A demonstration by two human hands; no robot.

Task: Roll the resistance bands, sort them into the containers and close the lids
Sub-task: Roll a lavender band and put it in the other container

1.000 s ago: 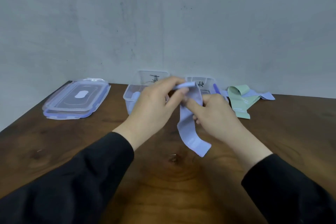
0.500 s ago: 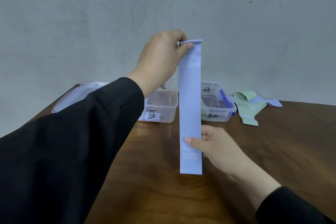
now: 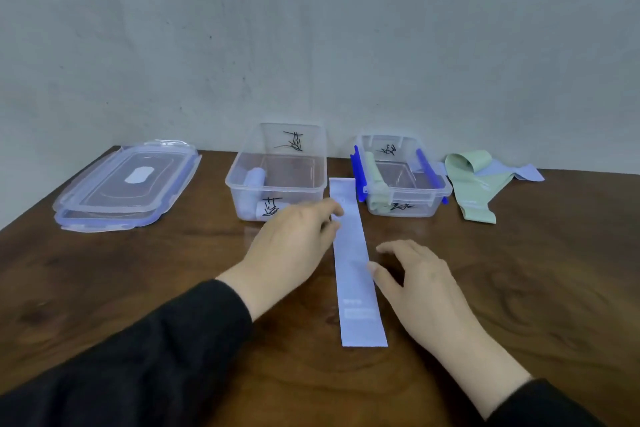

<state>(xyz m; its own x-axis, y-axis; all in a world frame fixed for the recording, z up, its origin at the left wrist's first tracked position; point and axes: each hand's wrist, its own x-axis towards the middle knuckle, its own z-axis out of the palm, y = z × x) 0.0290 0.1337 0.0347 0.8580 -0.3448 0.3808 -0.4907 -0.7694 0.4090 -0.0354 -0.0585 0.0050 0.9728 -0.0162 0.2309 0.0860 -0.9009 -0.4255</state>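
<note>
Half a second ago the lilac resistance band point(image 3: 356, 263) hung upright from the raised left hand; now it lies flat and unrolled on the wooden table point(image 3: 138, 270), running from its near end between the forearms to its far end in the gap between the two containers. Both hands have come down beside it.

Nearest, the right hand point(image 3: 420, 284) rests on the table just right of the band, fingers loosely spread and holding nothing, thumb tip touching the band's right edge. A little farther, the left hand point(image 3: 294, 243) lies on the band's left side, fingers relaxed and only slightly bent, fingertips at the band's edge; motion blur hides whether they press on it. Black sleeves cover both forearms.

Beyond the hands, the left container point(image 3: 277, 173) stands open with a rolled lilac band point(image 3: 255, 178) inside at its left end and scrawled black labels on its walls. To its right, the right container point(image 3: 403, 180) is also open, with blue clips along its sides and a green band point(image 3: 375, 180) lying along its left wall.

Far left, two clear lids point(image 3: 124, 185) are stacked on the table. Far right, a loose green band point(image 3: 474, 184) and another lilac band point(image 3: 519, 172) lie in a heap near the grey wall point(image 3: 311, 28).
</note>
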